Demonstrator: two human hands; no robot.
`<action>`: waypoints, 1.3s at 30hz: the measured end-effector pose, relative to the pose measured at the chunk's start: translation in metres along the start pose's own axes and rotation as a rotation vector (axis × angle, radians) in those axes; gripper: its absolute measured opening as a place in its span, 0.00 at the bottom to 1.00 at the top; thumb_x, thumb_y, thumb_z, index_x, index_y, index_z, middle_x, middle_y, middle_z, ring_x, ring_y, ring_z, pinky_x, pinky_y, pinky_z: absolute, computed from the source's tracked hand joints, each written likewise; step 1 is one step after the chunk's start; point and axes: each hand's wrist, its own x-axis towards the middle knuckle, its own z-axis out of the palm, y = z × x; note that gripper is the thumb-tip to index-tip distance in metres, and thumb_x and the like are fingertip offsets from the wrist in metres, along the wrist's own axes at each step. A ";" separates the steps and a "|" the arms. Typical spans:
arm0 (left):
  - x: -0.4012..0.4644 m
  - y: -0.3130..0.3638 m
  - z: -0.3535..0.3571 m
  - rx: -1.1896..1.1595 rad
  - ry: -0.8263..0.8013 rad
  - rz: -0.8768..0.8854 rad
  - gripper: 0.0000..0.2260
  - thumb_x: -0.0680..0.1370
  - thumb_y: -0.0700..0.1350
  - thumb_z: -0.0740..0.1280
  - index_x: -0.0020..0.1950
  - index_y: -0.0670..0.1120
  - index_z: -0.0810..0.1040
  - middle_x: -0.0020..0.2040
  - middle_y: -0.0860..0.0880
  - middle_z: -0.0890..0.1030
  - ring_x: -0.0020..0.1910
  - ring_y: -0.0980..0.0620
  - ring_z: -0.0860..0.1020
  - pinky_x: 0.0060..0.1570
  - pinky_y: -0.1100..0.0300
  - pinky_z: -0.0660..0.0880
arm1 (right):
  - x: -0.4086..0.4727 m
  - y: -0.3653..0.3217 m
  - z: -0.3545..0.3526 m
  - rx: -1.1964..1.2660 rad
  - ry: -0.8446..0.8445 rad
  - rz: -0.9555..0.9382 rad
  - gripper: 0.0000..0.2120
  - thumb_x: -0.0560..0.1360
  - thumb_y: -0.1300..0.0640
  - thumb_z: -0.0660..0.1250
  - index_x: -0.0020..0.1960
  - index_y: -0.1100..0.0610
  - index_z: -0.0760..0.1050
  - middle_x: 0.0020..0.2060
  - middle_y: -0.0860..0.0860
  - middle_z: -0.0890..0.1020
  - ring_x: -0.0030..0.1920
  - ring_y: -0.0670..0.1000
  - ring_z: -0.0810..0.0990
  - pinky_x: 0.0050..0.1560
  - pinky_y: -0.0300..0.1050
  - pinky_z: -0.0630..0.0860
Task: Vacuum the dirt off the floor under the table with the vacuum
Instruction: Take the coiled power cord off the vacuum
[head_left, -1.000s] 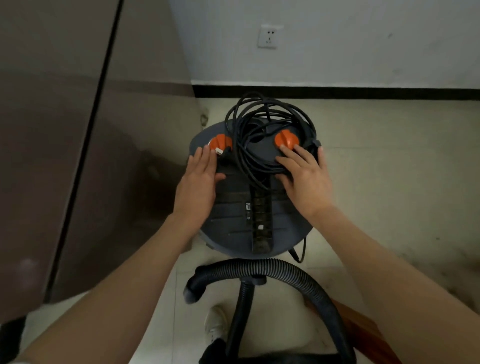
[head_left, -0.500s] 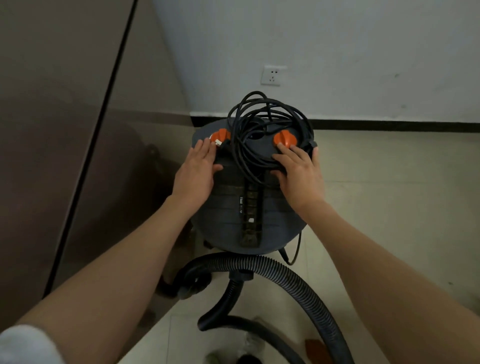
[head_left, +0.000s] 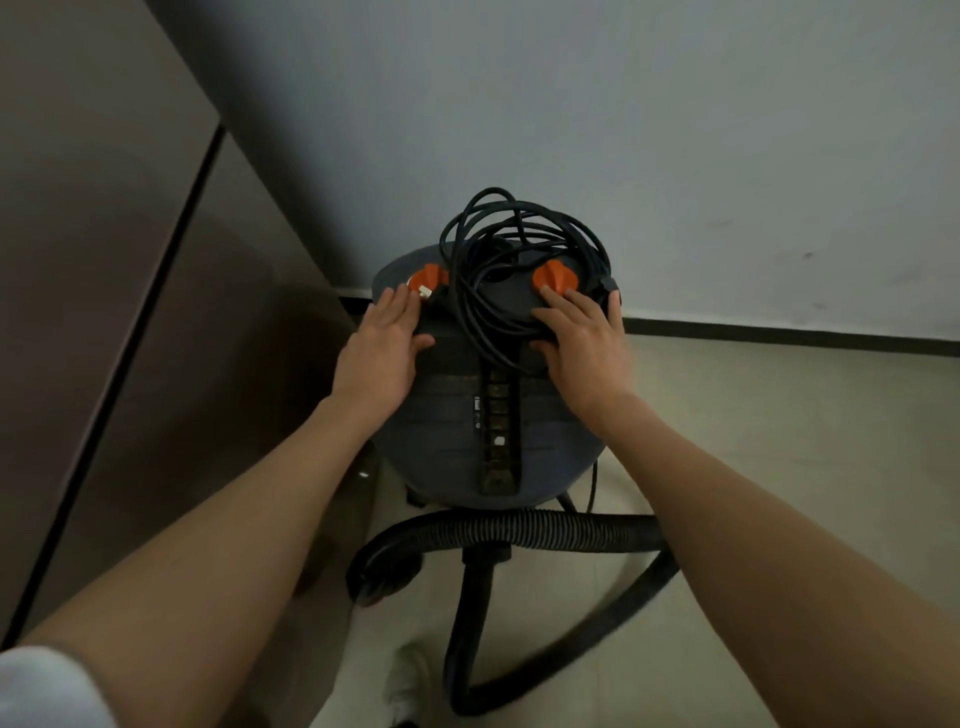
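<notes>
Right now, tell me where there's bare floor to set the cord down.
Free: the tile right of the vacuum, between the baseboard and the right arm. Crowded: in front, where the hose loops, and left, where the cabinet closes in. Both hands rest flat on the lid beside the cord.

No legible text on the vacuum

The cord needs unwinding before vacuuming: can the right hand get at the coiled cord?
Probably yes. The right hand lies flat on the vacuum lid, right beside the coiled cord; nothing lies between them.
</notes>
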 end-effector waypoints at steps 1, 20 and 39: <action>0.009 0.001 -0.002 -0.005 -0.010 -0.008 0.25 0.81 0.47 0.57 0.76 0.42 0.54 0.77 0.43 0.55 0.76 0.46 0.51 0.73 0.53 0.50 | 0.010 0.003 -0.001 -0.007 -0.003 -0.006 0.18 0.78 0.57 0.64 0.67 0.55 0.73 0.72 0.50 0.68 0.73 0.54 0.62 0.74 0.55 0.40; 0.058 0.025 -0.022 0.093 -0.161 -0.232 0.25 0.82 0.44 0.54 0.77 0.44 0.48 0.78 0.47 0.47 0.77 0.50 0.44 0.73 0.50 0.39 | 0.071 0.027 -0.010 -0.028 -0.033 -0.128 0.16 0.66 0.58 0.77 0.53 0.56 0.82 0.59 0.54 0.81 0.59 0.58 0.79 0.66 0.68 0.61; 0.032 0.146 0.013 -1.160 0.351 -0.802 0.17 0.81 0.44 0.60 0.70 0.49 0.68 0.61 0.56 0.72 0.66 0.56 0.69 0.61 0.64 0.63 | 0.093 0.070 -0.046 -0.157 -0.524 -0.493 0.30 0.81 0.44 0.54 0.78 0.51 0.48 0.78 0.46 0.51 0.77 0.47 0.43 0.72 0.60 0.36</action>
